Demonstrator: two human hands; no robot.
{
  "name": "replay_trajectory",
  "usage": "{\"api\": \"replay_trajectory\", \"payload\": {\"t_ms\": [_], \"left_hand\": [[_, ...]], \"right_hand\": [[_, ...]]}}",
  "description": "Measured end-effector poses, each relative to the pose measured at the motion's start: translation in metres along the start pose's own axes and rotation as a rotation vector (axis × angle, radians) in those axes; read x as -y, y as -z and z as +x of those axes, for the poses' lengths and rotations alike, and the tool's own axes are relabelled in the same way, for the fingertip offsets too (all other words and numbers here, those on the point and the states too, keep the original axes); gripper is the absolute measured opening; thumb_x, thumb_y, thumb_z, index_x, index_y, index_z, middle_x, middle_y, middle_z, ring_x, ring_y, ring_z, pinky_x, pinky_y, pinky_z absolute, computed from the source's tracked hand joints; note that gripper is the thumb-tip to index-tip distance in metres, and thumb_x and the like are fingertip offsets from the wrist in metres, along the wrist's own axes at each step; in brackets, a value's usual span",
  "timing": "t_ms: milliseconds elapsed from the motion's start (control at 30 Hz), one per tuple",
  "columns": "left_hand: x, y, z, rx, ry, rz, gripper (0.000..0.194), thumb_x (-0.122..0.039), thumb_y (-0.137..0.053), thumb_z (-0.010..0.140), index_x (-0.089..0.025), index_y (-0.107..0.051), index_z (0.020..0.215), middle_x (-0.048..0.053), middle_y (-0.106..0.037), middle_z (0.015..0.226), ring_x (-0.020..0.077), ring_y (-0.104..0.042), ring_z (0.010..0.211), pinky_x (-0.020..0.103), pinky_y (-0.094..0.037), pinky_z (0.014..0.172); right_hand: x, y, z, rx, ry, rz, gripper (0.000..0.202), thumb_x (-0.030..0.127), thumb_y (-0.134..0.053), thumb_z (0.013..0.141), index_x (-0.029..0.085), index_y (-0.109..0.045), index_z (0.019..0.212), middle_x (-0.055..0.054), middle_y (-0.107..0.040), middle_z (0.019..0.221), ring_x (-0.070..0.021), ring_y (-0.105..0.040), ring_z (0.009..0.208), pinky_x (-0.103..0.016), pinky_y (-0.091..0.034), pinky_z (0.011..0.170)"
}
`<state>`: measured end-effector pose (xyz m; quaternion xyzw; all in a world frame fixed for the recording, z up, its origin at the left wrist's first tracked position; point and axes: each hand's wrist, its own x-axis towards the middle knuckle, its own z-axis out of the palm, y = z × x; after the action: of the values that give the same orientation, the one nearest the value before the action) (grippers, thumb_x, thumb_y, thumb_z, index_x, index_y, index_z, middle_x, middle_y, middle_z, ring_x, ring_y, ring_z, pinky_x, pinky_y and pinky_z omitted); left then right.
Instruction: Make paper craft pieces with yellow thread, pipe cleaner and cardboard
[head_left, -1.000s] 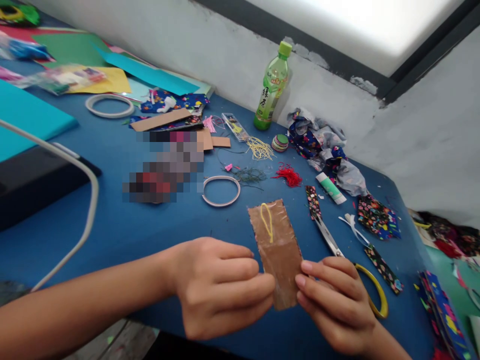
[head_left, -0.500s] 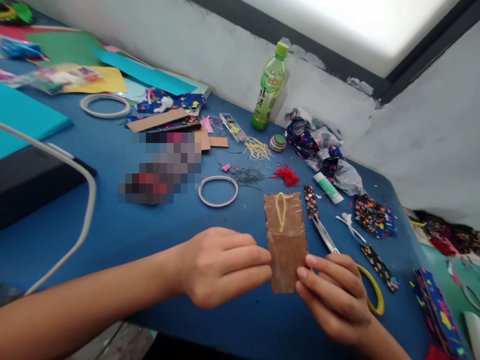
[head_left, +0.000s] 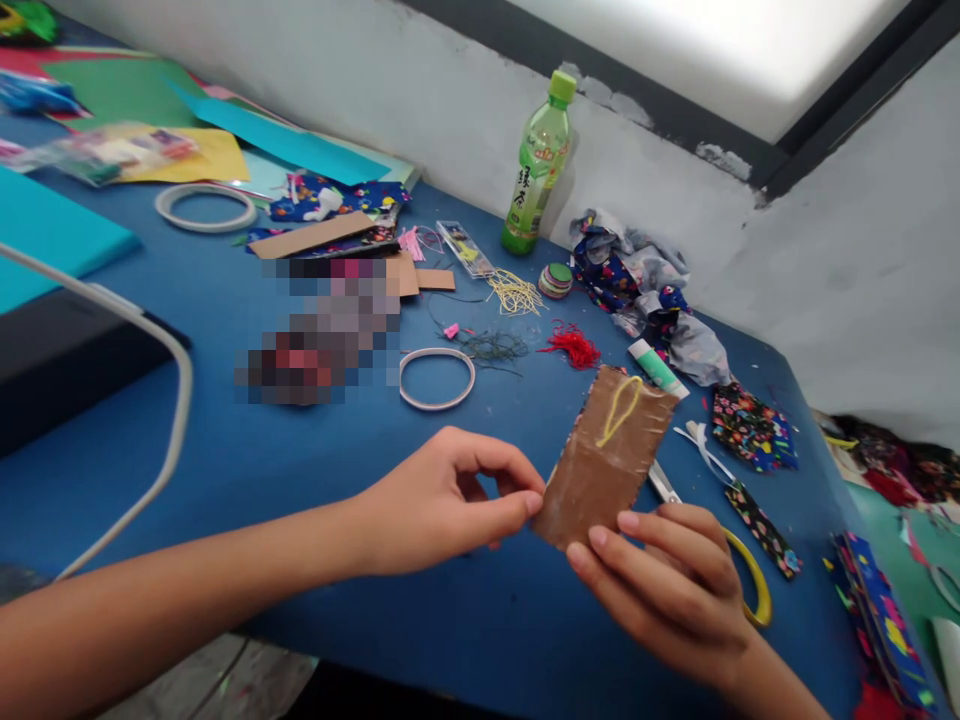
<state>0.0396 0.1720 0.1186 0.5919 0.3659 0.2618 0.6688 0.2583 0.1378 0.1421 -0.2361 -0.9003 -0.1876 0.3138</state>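
Your left hand [head_left: 442, 495] pinches the lower left corner of the brown cardboard tag [head_left: 604, 460] between thumb and forefinger, the remaining fingers curled loosely under. Your right hand [head_left: 667, 590] supports the tag's lower right edge with its fingertips [head_left: 596, 537] pressed to the card; the thumb sits behind the tag and cannot be seen. The tag is held just above the blue table [head_left: 247, 450], tilted so its top leans to the right, with a yellow thread loop [head_left: 619, 410] stuck near its upper end. The tag covers part of the scissors [head_left: 739, 560], whose yellow handle shows beside your right hand. Behind the tag lie a glue stick [head_left: 656, 367], a red thread bundle [head_left: 574, 347] and a white ring [head_left: 436, 378]. A green bottle [head_left: 538, 165] stands upright by the wall. One patch of the table left of the ring is blurred and unreadable. Your right forearm is cut off by the lower frame edge.
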Motion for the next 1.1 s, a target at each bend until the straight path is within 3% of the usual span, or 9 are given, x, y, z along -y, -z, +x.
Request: {"api": "replay_trajectory", "payload": {"t_ms": [200, 400, 533, 700, 900, 1100], "left_hand": [[-0.001, -0.001, 0.003, -0.151, -0.121, 0.169, 0.017, -0.025, -0.058, 0.078, -0.013, -0.069, 0.076, 0.001, -0.064, 0.065, 0.0085, -0.055, 0.053, 0.015, -0.044, 0.046], [0.001, 0.0, 0.005, -0.193, -0.3, 0.284, 0.013, -0.013, -0.056, 0.074, -0.013, -0.068, 0.068, 0.0, -0.063, 0.061, 0.0082, -0.054, 0.053, 0.016, -0.043, 0.05], [0.002, 0.0, 0.006, -0.218, -0.339, 0.337, 0.016, -0.007, -0.054, 0.07, -0.012, -0.064, 0.059, -0.002, -0.056, 0.053, 0.0064, -0.047, 0.049, 0.016, -0.038, 0.048], [0.0, 0.001, 0.007, -0.216, -0.236, 0.234, 0.014, -0.015, -0.055, 0.076, -0.013, -0.067, 0.069, -0.001, -0.06, 0.06, 0.0074, -0.052, 0.054, 0.015, -0.041, 0.049], [0.0, 0.002, 0.008, -0.013, -0.013, -0.068, 0.02, -0.031, -0.066, 0.076, -0.012, -0.064, 0.076, -0.002, -0.059, 0.061, 0.0069, -0.052, 0.049, 0.015, -0.043, 0.046], [0.004, 0.004, 0.008, 0.102, 0.039, -0.23, 0.026, -0.029, -0.057, 0.082, -0.011, -0.062, 0.065, -0.001, -0.058, 0.052, 0.0085, -0.056, 0.048, 0.017, -0.048, 0.048]], "right_hand": [[0.001, 0.001, 0.002, 0.08, 0.009, 0.014, 0.021, 0.006, -0.068, 0.077, 0.026, -0.073, 0.082, 0.007, -0.072, 0.071, -0.0097, -0.063, 0.076, -0.024, -0.05, 0.071], [0.0, -0.004, 0.002, 0.086, 0.05, 0.029, 0.019, 0.007, -0.068, 0.078, 0.025, -0.073, 0.082, 0.009, -0.074, 0.077, -0.0078, -0.064, 0.079, -0.023, -0.05, 0.073], [-0.002, -0.01, 0.002, 0.056, 0.089, 0.053, 0.017, 0.007, -0.068, 0.079, 0.023, -0.073, 0.079, 0.009, -0.074, 0.076, -0.007, -0.064, 0.078, -0.023, -0.05, 0.069], [-0.003, -0.012, 0.002, 0.036, 0.085, 0.061, 0.016, 0.008, -0.066, 0.081, 0.022, -0.073, 0.082, 0.009, -0.075, 0.075, -0.0072, -0.064, 0.076, -0.023, -0.051, 0.069], [-0.003, -0.01, 0.005, 0.045, 0.101, 0.094, 0.015, 0.009, -0.065, 0.082, 0.021, -0.072, 0.082, 0.008, -0.075, 0.075, -0.0085, -0.065, 0.075, -0.023, -0.052, 0.069], [-0.008, -0.01, 0.005, 0.078, 0.098, 0.081, 0.014, 0.011, -0.059, 0.086, 0.018, -0.071, 0.09, 0.003, -0.075, 0.081, -0.0123, -0.066, 0.083, -0.026, -0.053, 0.071]]}}
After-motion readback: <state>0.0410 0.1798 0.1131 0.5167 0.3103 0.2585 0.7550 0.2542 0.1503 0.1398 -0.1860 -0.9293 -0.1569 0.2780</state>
